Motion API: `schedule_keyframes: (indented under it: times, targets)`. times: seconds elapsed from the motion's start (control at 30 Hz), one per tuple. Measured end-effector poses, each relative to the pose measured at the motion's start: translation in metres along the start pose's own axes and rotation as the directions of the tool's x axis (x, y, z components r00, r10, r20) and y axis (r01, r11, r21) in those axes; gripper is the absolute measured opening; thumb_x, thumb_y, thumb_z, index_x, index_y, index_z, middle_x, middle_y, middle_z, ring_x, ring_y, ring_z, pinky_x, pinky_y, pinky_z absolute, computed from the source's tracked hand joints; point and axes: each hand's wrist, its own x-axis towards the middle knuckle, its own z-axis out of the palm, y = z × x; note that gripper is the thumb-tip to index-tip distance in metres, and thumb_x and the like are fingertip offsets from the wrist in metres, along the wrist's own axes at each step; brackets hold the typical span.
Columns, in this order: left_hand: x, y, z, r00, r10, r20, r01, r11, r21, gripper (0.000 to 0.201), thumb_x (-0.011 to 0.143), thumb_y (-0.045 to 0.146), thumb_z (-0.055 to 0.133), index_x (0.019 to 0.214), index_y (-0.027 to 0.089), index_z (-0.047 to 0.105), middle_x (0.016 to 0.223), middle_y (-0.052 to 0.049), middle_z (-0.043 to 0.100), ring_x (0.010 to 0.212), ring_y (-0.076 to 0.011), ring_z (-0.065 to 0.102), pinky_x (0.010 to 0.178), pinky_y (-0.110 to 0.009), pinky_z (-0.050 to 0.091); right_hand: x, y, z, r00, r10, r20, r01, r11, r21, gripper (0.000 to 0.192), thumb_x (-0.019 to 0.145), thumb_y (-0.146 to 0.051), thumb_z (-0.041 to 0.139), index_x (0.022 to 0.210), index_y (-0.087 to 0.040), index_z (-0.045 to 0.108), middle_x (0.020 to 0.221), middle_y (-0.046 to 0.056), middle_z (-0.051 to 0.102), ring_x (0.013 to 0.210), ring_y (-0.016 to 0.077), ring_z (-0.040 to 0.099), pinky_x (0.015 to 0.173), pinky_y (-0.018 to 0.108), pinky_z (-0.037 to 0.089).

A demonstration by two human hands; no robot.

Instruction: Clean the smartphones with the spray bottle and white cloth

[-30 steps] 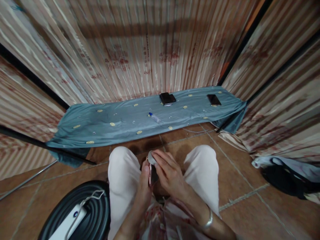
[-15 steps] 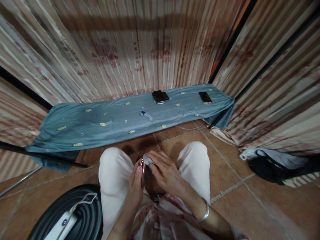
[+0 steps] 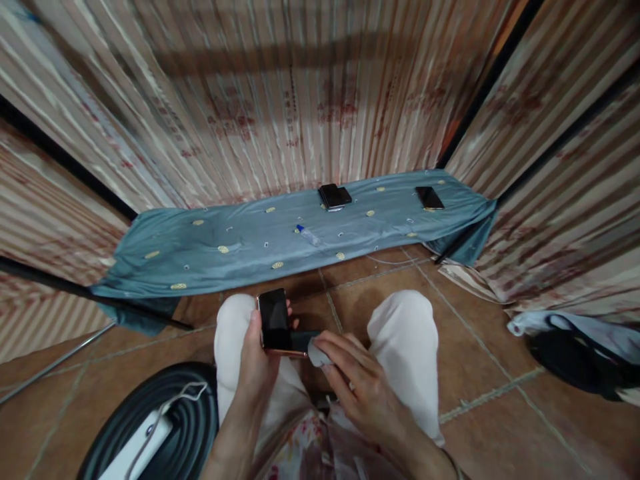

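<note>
In the head view, the left hand [image 3: 257, 360] is closed around a dark smartphone [image 3: 274, 320], thumb on the left edge and fingers behind, and holds it with the screen up over the left knee [image 3: 235, 320] of the light trousers. The right hand [image 3: 357, 387] pinches a small grey cloth [image 3: 316, 352] between its fingertips and presses it against the lower edge of the smartphone. Farther away, a blue-grey cloth [image 3: 210, 240] lies spread on the tiled floor [image 3: 480, 373] along the striped curtain [image 3: 280, 100]; on it rest a stack of dark phones [image 3: 335, 197], one more dark phone [image 3: 429, 197] and a small bottle [image 3: 309, 235]. A black round object with a white device [image 3: 135, 450] on top is at the lower left, and a dark bag [image 3: 575, 353] lies at the right. I think the smartphone could slip from the left hand and fall on the hard tiles, because it is held only at the edges while the right hand pushes on it
</note>
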Motion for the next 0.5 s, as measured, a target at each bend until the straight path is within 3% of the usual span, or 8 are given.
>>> schedule_keyframes:
  times: [0.23, 0.5]
  targets:
    - [0.001, 0.007, 0.008, 0.996, -0.065, 0.057, 0.071, 0.992, -0.107, 0.042, 0.096, 0.042, 0.039, 0.111, 0.016, 0.067, 0.098, -0.010, 0.076, 0.089, -0.0199, 0.071, 0.085, -0.038, 0.057, -0.014, -0.008, 0.001, 0.994, -0.072, 0.079, 0.078, 0.994, -0.083, 0.043, 0.096, -0.010, 0.044, 0.138, -0.017, 0.047, 0.131, 0.010, 0.062, 0.125, 0.0194, 0.055, 0.106, 0.036, 0.048]
    - [0.000, 0.016, 0.013, 0.988, -0.085, 0.126, 0.108, 0.975, -0.192, 0.045, 0.097, 0.043, 0.037, 0.106, 0.014, 0.070, 0.095, -0.010, 0.077, 0.088, -0.0203, 0.072, 0.094, -0.042, 0.053, -0.017, -0.015, 0.009, 0.986, -0.060, 0.154, 0.062, 0.998, -0.012, 0.045, 0.095, -0.009, 0.043, 0.138, -0.018, 0.047, 0.132, 0.010, 0.061, 0.121, 0.0205, 0.057, 0.101, 0.036, 0.052]
